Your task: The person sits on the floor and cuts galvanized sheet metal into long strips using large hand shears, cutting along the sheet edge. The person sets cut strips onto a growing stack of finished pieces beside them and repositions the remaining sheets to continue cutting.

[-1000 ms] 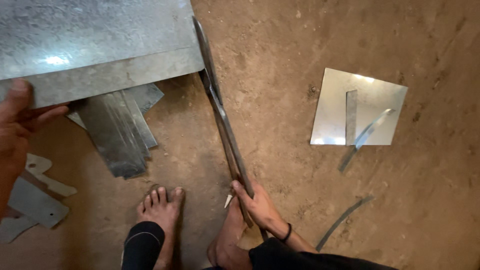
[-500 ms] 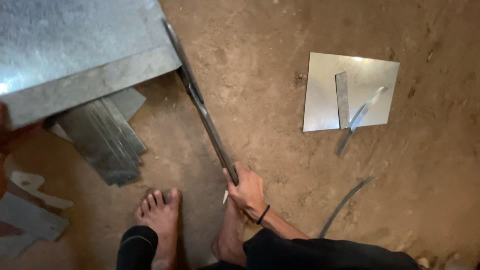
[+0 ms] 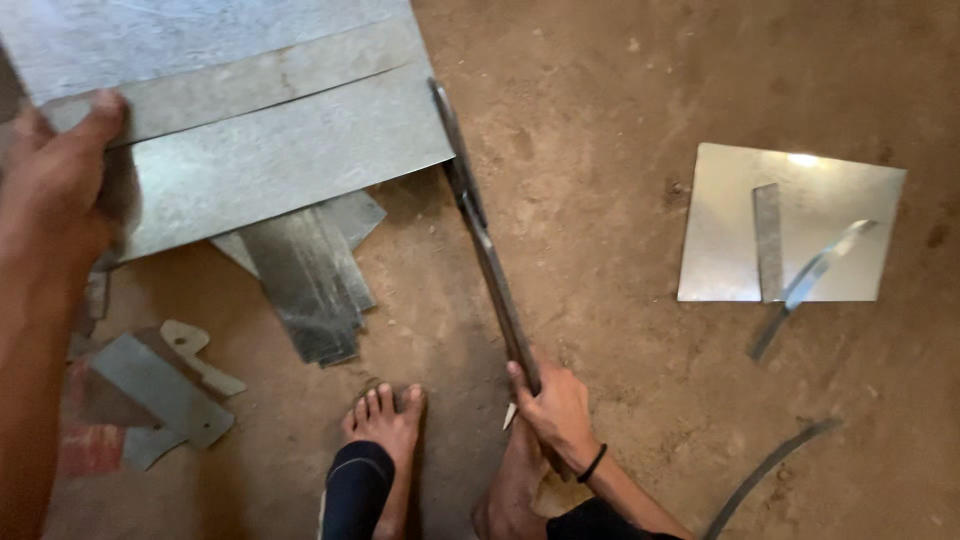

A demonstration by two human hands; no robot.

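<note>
The right hand (image 3: 555, 410) has its fingers wrapped around the handles of long tin snips (image 3: 487, 250), blades at the galvanized sheet's (image 3: 270, 150) right edge. Left hand (image 3: 55, 190) pinches that sheet's left edge, steadying it for cutting, I'd judge.

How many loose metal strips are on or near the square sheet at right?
3: a flat strip on the square sheet, a curved strip overhanging its lower edge, another curved strip on the dirt below.

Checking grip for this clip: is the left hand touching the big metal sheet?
Touching. The head view shows the left hand gripping the sheet's left edge, thumb lying on top of the metal, no gap visible.
</note>
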